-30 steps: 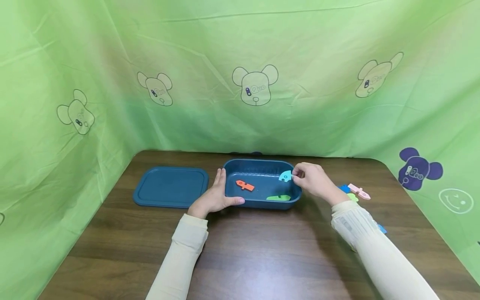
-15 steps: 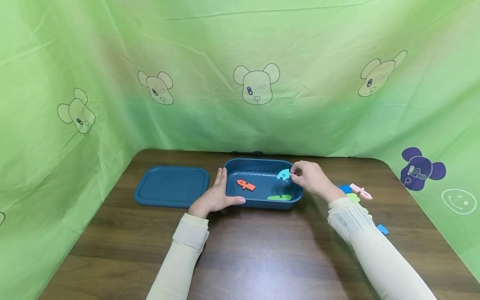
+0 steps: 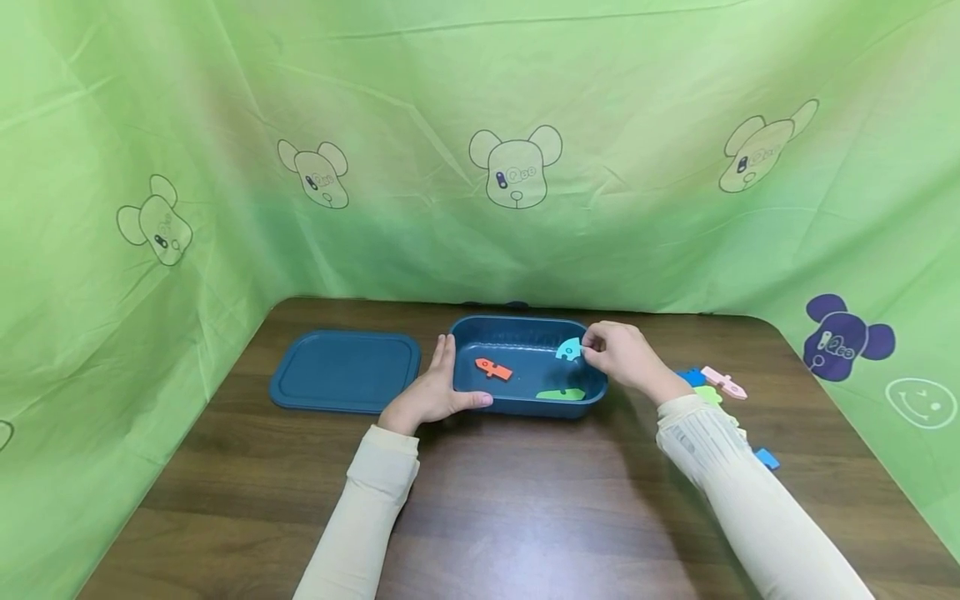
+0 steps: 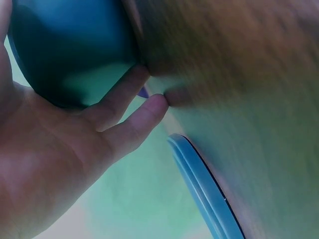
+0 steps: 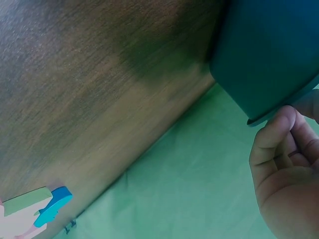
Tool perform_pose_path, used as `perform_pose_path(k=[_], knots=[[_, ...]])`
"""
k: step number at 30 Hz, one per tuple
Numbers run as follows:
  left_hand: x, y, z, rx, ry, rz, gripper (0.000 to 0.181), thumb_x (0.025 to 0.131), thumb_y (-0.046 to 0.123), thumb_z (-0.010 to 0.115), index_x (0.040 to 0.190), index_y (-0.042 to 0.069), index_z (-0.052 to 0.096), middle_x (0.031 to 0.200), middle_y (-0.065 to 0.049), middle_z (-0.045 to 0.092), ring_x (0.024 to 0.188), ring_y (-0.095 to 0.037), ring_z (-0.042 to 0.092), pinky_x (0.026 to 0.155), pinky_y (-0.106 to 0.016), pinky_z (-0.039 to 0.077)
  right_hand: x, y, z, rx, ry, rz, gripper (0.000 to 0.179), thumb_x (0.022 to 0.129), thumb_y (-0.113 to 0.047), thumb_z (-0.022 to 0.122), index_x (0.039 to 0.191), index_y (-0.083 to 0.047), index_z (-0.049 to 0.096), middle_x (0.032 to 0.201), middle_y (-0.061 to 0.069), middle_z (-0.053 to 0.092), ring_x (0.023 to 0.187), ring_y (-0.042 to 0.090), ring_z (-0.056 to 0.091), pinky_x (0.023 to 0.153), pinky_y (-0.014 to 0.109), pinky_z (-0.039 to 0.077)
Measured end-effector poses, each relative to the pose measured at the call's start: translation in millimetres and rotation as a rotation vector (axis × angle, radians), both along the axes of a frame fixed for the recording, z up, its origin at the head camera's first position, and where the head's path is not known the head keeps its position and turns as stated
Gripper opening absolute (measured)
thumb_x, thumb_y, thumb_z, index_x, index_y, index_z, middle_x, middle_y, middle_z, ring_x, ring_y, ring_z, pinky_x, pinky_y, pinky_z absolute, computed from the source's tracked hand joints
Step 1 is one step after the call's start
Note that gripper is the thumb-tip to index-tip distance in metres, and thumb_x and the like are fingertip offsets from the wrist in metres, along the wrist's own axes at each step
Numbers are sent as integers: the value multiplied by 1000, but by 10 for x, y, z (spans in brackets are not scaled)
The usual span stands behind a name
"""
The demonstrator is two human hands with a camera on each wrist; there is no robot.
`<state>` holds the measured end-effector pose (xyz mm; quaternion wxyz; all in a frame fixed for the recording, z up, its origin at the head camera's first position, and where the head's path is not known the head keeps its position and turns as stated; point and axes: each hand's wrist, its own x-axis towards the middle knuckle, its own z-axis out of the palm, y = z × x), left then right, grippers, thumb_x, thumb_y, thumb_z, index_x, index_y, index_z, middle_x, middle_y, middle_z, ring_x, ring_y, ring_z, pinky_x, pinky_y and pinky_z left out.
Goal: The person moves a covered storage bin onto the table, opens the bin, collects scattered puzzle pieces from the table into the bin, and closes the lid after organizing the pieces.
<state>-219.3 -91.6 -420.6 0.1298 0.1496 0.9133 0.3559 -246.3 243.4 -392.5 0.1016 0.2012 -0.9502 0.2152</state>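
My right hand [image 3: 624, 357] pinches a light-blue notched flat puzzle piece [image 3: 567, 350] at the right end of a dark blue box [image 3: 521, 326]. In the right wrist view, its thumb and fingers meet at the box's rim, and the piece is hidden there. My left hand [image 3: 430, 394] lies at the box's left end, straight fingers along that wall and thumb along the front rim. On the box's floor are an orange pointed piece [image 3: 493, 369] and a green piece [image 3: 561, 394], the latter near the front wall.
A dark blue lid [image 3: 345, 371] lies flat left of the box. Past my right wrist are several loose pieces, among them a pink one [image 3: 724, 382], a yellow-green one [image 3: 708, 394] and a blue one [image 3: 767, 458]. A green curtain [image 3: 375, 250] hangs around the table.
The light-blue piece and my right hand have shifted very slightly over the box's right end. My left hand stays at the box's left end.
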Motion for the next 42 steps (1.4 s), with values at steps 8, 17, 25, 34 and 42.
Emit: perform_pose_path(k=[8,17,25,34,42], knots=[[-4,35,33,9,0,-14,126,84,60,76,162,15,-11,168,-4,-17,144,-40,33,108,-51,39,4,29,3,4,5,-8,5,91,-6,69,93,-1,68,84,6,64,78,24,58,72,42,48],[-6,57,33,2,6,-21,126,84,60,76,162,14,-11,168,-7,-15,144,-41,32,109,-52,37,96,83,7,-53,20,-42,9,93,-6,68,99,0,70,91,10,67,82,27,62,74,44,49],[-2,59,35,3,2,-9,126,83,60,76,162,15,-11,168,-5,-15,145,-41,30,109,-53,37,196,273,49,-119,119,-73,4,91,-4,71,95,-4,72,87,5,68,76,21,61,69,39,48],[2,42,13,-8,12,1,125,83,61,76,162,14,-9,168,-6,-14,144,-40,32,108,-52,39,377,655,38,-90,139,-138,5,90,-6,72,95,-5,71,83,4,68,70,18,59,66,39,46],[22,21,18,-10,10,7,126,83,62,76,162,15,-10,169,-6,-13,145,-40,30,106,-52,41,527,1077,-13,-69,64,-221,8,93,-9,71,98,-2,70,84,6,69,69,16,60,60,34,47]])
